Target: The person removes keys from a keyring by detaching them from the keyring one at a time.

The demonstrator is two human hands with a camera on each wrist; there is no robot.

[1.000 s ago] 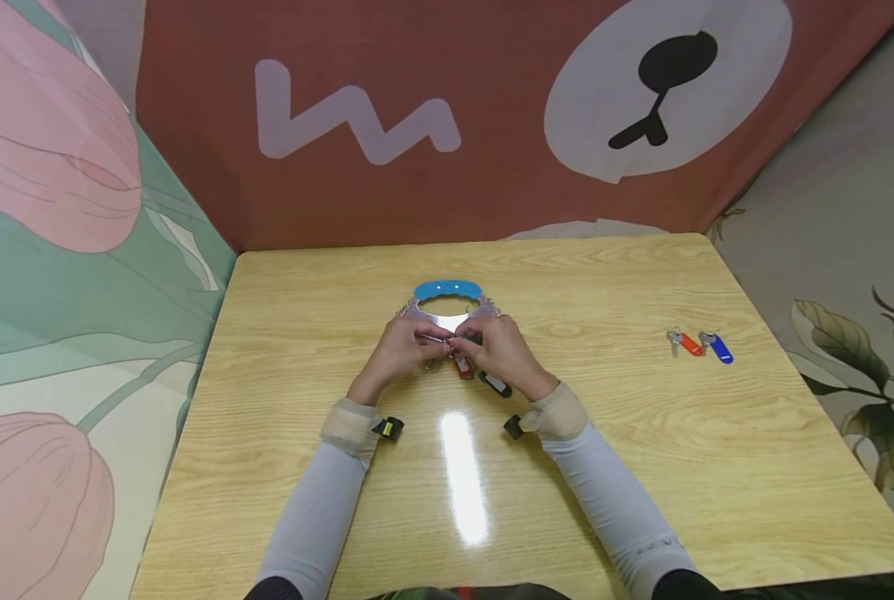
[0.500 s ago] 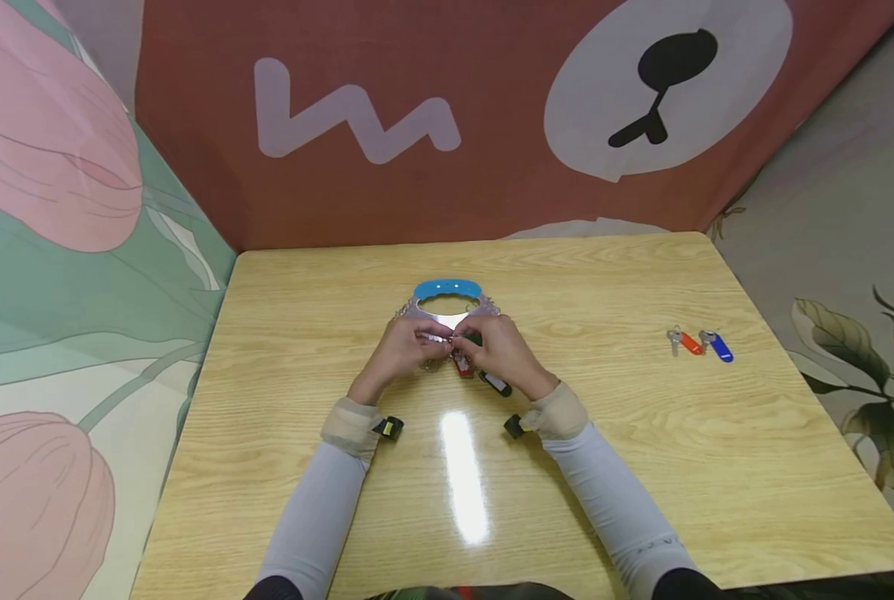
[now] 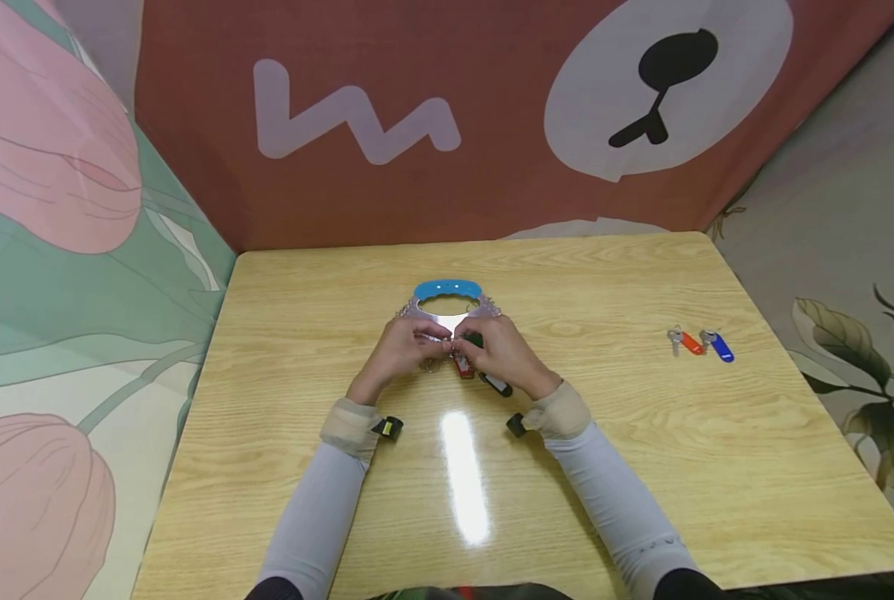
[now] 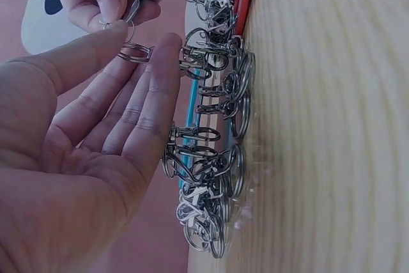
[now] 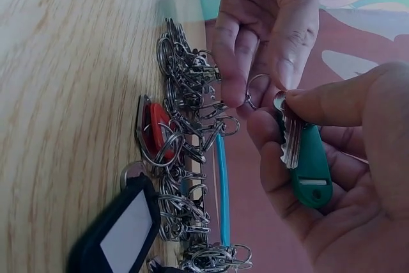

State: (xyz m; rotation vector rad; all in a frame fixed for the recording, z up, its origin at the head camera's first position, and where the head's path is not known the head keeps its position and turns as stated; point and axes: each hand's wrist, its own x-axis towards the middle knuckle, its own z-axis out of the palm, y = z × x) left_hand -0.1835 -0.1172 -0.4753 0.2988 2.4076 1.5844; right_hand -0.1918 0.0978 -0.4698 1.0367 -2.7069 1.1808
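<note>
At the near edge of a metal key holder with a blue handle, both hands meet fingertip to fingertip. My left hand pinches a split ring between thumb and fingertips. My right hand holds a silver key, its thumb pressing the key's head close to that ring. A green key tag lies with the key against the right fingers. Whether the key is threaded on the ring cannot be told. More rings and clips line the holder.
A red tag and a black tag with a white label rest by the holder's rings. To the right on the wooden table lie keys with an orange-red tag and a blue tag. A fabric wall stands behind.
Both hands stay in nearly the same place, with only slight shifts of the fingertips at the ring. The holder and the other tags have not moved.
</note>
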